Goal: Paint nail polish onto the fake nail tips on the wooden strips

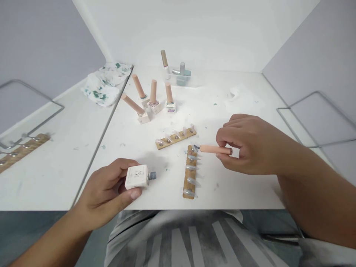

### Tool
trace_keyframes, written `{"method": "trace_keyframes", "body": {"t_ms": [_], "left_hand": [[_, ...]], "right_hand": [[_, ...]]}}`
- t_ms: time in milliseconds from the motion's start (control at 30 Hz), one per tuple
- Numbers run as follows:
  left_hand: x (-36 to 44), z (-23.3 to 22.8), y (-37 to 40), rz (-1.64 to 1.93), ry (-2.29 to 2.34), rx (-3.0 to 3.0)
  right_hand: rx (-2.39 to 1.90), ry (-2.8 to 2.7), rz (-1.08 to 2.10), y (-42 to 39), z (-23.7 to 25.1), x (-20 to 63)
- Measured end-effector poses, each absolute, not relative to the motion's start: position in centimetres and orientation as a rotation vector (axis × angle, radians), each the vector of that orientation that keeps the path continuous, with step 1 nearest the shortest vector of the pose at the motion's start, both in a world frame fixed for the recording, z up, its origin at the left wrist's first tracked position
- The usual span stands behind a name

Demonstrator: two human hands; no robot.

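Note:
My left hand [111, 193] holds a small square white nail polish bottle [137, 177], its open neck pointing right. My right hand [247, 142] pinches the bottle's peach brush cap [215, 149], held level, with the brush tip touching the top nail tip on a wooden strip [190, 174]. That strip lies upright in view and carries several clear grey-painted false nails. A second wooden strip [175, 137] with several nail tips lies slanted just behind it.
Three polish bottles with peach caps [152, 98] stand behind the strips, with more bottles [180, 72] at the back wall. A crumpled patterned wipe [105, 83] lies back left. Wire frames [314, 118] stand at both sides. Mirror-like left panel reflects a strip [22, 150].

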State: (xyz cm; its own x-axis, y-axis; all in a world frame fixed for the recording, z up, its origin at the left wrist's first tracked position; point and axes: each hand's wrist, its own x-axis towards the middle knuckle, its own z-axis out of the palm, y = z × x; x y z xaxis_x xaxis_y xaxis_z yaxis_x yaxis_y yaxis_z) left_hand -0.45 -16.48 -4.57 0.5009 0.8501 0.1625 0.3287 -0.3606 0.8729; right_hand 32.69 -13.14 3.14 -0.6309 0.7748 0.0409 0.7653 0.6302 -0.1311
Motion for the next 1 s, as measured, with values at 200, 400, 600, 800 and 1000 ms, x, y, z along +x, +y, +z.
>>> {"method": "trace_keyframes", "body": {"t_ms": [200, 400, 600, 800, 1000], "left_hand": [[-0.4, -4.5, -16.4, 0.804, 0.96, 1.906], [-0.3, -4.3, -16.5, 0.799, 0.968, 1.895], [-0.3, -4.5, -16.5, 0.797, 0.972, 1.867], [-0.4, -4.6, -16.6, 0.776, 0.984, 1.871], [-0.5, -4.5, -16.5, 0.776, 0.986, 1.888]], "right_hand": [[-1.25, -2.782, 0.202, -13.2, 3.4, 33.0], [-1.19, -2.837, 0.208, -13.4, 3.7, 33.2], [-1.181, -2.736, 0.099, -13.3, 3.6, 33.3], [-1.236, -2.669, 0.015, -13.1, 2.7, 32.6], [-1.259, -2.698, -0.006, -13.0, 2.2, 32.0]]}}
